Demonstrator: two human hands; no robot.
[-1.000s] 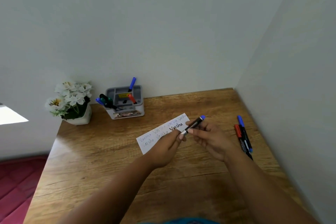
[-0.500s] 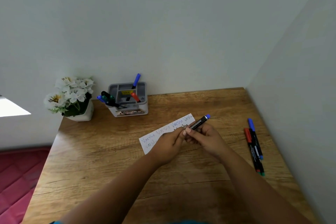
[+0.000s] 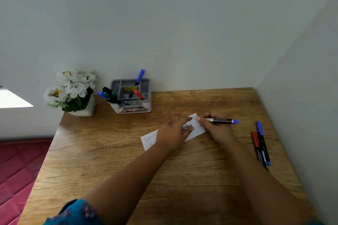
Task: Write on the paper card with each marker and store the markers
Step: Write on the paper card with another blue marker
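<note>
A white paper card [image 3: 199,130] with several handwritten words lies flat on the wooden table [image 3: 182,184]. My left hand [image 3: 172,133] rests on top of the card, fingers spread, covering its middle. My right hand [image 3: 216,129] grips a black marker [image 3: 222,121] with a blue end, lying nearly level. Its silver front end points left at the card's upper right corner, and its nib is hidden behind my fingers. No cap shows. A grey organizer [image 3: 130,105] at the back holds several markers.
A red marker [image 3: 254,141] and a blue marker [image 3: 262,139] lie side by side near the right wall, with a third beneath them. White flowers in a pot [image 3: 73,93] stand at the back left. A red mattress [image 3: 18,170] lies beyond the table's left edge.
Both hands were together on the marker above the card. Now my left hand has dropped flat onto the card, and my right hand has turned the marker level with its front end at the card.
</note>
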